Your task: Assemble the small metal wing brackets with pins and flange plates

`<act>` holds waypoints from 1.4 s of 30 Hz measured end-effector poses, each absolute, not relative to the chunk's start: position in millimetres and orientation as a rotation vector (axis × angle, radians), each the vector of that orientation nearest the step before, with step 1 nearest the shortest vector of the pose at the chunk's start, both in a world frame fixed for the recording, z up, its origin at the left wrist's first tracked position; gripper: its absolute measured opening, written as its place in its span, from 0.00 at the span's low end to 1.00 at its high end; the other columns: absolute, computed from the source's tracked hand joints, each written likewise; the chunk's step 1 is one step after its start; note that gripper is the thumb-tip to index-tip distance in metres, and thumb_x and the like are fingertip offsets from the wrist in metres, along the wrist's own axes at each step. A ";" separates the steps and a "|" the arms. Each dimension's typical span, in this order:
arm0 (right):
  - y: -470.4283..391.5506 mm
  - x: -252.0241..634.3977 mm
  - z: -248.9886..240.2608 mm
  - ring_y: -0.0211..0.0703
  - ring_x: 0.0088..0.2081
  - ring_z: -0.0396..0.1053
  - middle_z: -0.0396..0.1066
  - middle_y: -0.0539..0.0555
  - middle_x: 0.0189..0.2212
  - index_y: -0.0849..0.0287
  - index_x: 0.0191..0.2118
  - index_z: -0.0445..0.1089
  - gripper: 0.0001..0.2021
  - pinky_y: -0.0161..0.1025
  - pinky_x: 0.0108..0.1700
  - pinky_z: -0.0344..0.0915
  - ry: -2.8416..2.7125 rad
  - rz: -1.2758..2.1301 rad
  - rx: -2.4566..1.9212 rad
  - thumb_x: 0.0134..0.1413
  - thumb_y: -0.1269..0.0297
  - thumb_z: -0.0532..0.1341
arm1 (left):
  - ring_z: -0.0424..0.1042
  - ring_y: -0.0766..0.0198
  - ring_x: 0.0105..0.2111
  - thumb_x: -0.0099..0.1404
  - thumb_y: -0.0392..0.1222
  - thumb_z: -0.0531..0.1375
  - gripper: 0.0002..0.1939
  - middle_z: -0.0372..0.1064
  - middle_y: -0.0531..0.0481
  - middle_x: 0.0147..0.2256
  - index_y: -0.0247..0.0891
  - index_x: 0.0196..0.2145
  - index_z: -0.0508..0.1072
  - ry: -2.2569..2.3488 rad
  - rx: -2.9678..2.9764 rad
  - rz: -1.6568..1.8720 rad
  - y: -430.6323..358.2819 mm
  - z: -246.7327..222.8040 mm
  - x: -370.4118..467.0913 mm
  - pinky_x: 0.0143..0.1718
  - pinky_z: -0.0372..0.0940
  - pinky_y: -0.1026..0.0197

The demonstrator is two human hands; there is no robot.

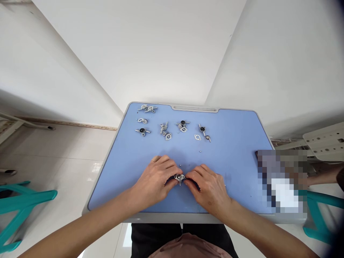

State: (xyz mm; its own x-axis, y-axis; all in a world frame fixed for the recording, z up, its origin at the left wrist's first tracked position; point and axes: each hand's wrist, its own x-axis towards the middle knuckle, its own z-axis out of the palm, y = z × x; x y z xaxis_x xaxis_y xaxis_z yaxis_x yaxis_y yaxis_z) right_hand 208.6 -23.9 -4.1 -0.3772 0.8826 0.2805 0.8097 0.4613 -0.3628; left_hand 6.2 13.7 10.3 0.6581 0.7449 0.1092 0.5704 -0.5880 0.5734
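Note:
Near the table's front edge, between my two hands, is a small metal valve [179,177] with an oval two-holed plate and a lever pointing toward me. My left hand [159,177] pinches its left end between thumb and fingers. On the other side, my right hand [208,186] grips the right end the same way. The fingers partly cover the valve's ends. Just beyond it lies a tiny screw [180,165]. A second small screw [200,151] rests farther up the table.
Several valve parts lie across the blue table [231,143]: a valve body with a black disc [142,131], another body [202,129], an oval plate [197,137] and a lever [208,138]. A pixelated patch covers the right corner. Teal stools [24,200] flank the table.

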 end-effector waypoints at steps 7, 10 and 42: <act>-25.1 205.4 -4.7 0.40 0.31 0.65 0.70 0.48 0.25 0.56 0.32 0.71 0.06 0.38 0.26 0.47 -2.279 0.192 -1.379 0.61 0.68 0.60 | 0.65 0.61 0.36 0.63 0.33 0.61 0.06 0.71 0.54 0.33 0.42 0.38 0.74 1.192 2.380 0.439 4.7 17.2 11.6 0.38 0.53 0.57; -26.8 204.2 -5.2 0.39 0.31 0.65 0.70 0.48 0.25 0.56 0.31 0.71 0.07 0.38 0.27 0.49 -2.280 0.189 -1.366 0.61 0.67 0.60 | 0.65 0.60 0.36 0.64 0.36 0.62 0.05 0.71 0.54 0.32 0.42 0.39 0.74 1.228 2.405 0.473 -0.1 17.5 10.5 0.38 0.53 0.56; -28.4 200.7 -5.4 0.38 0.30 0.64 0.69 0.48 0.24 0.57 0.29 0.70 0.08 0.38 0.27 0.50 -2.301 0.167 -1.366 0.61 0.68 0.59 | 0.66 0.61 0.35 0.59 0.35 0.65 0.03 0.72 0.54 0.30 0.41 0.30 0.76 1.353 2.277 0.514 0.1 19.5 10.2 0.38 0.54 0.55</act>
State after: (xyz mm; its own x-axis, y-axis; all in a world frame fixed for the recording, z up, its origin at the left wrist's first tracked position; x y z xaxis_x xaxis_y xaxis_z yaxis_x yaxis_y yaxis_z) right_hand 200.7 -28.4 -5.4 -0.4034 0.8567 0.3214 0.8014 0.5003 -0.3279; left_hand 10.2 0.1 19.5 0.4527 0.8870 0.0907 0.7237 -0.4249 0.5437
